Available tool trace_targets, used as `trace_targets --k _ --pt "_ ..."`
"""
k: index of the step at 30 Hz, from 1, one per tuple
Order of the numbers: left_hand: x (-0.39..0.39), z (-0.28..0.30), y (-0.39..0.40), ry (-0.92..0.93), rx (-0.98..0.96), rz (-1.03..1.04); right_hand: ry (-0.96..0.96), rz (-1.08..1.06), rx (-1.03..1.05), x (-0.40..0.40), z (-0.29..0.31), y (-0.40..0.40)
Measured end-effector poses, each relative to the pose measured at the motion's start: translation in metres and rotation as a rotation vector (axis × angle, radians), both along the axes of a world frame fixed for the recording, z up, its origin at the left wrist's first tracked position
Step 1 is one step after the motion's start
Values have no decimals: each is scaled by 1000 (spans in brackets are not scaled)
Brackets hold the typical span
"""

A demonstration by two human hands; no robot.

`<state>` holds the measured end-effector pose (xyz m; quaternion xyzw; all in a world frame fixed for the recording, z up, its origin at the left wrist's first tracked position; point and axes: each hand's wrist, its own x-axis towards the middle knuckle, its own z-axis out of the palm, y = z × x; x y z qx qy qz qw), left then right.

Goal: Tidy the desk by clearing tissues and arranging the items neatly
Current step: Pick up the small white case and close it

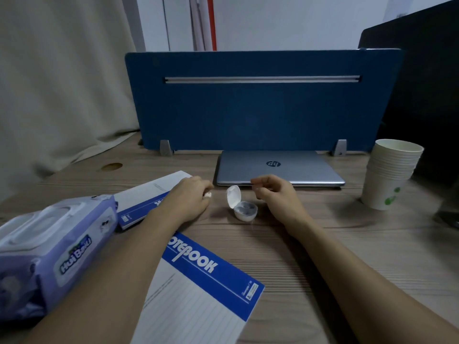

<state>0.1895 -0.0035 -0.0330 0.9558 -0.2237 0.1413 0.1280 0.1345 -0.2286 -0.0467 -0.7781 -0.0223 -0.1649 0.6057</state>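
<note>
A small white earbud case [242, 207] stands in the middle of the wooden desk [323, 244] with its lid flipped up. My left hand [188, 197] is curled just left of the case, with a white earbud [208, 194] showing under its fingers. My right hand [275, 192] hovers just right of the case, thumb and forefinger pinched together; nothing is clearly visible between them. Two blue-and-white notebooks lie on the left, one [203, 281] under my left forearm, the other [146, 194] behind it. A purple wet-wipes pack [52, 249] sits at the near left.
A shut silver laptop [278, 170] lies against the blue desk divider [260, 100]. A stack of paper cups [390, 175] stands at the right, next to a dark monitor [427, 108]. A beige curtain [62, 83] hangs at the left. A cable hole [112, 166] is at the far left.
</note>
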Motion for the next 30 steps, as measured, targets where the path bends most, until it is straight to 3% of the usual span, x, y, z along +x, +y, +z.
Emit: trace_targets --k 3,6,15,23,30 --pt "-2 1 1 16 -18 -3 15 113 -117 -2 1 3" --pt "-6 4 1 22 -79 -14 26 92 -205 -2 2 4" --pt "-11 1 -3 44 -51 -29 52 41 -181 -4 4 6" --pt "-28 9 5 189 -445 -225 26 81 -233 -8 5 7" --pt "-38 11 -8 343 -550 -390 23 44 -196 -8 6 5"
